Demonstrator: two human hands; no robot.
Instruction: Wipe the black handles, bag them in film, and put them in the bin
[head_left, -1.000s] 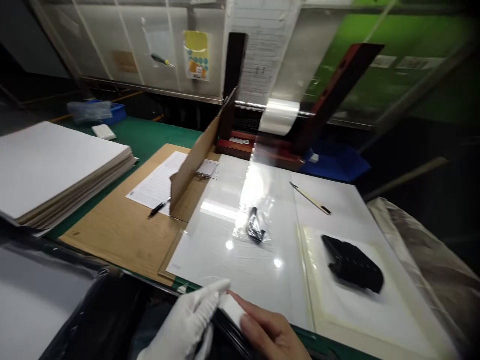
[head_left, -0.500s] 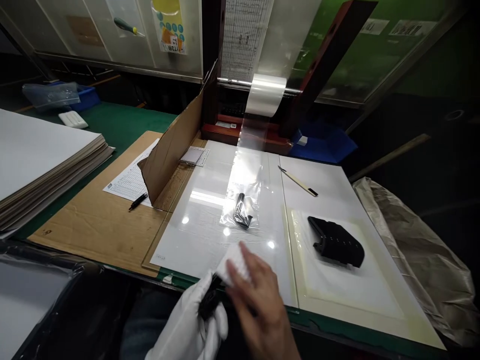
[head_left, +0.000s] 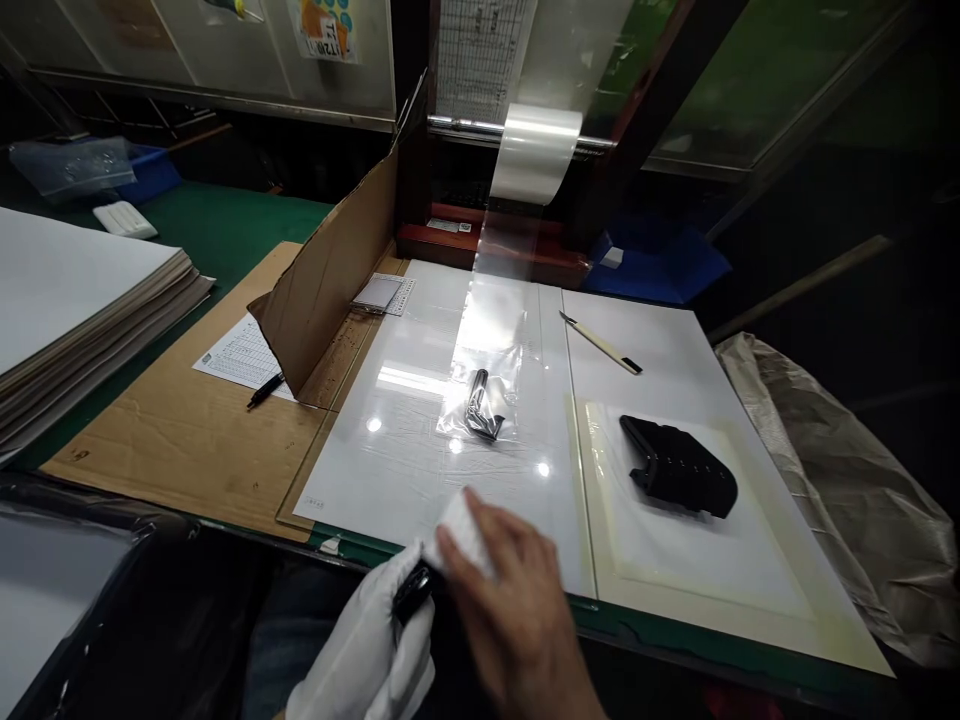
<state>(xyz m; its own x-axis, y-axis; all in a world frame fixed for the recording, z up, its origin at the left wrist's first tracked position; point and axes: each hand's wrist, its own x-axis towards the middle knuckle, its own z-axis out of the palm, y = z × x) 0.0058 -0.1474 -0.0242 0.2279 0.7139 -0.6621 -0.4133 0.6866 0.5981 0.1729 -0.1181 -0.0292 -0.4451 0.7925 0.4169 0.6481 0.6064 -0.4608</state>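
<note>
The gloved left hand [head_left: 367, 640] grips a black piece [head_left: 412, 592], less of it showing than a second ago, before the green table [head_left: 255, 215], the right hand [head_left: 517, 590] pinching a white pad [head_left: 463, 530] by its end, a bagged part [head_left: 484, 410] unmoved beyond.

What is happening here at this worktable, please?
A person holds a small black part in the gloved left hand. The bare right hand holds what looks like a white cloth right by the part; whether they touch is hard to tell. Beyond the hands, another black piece lies in a clear bag. To the right lies a larger black part, with a knife behind it.
</note>
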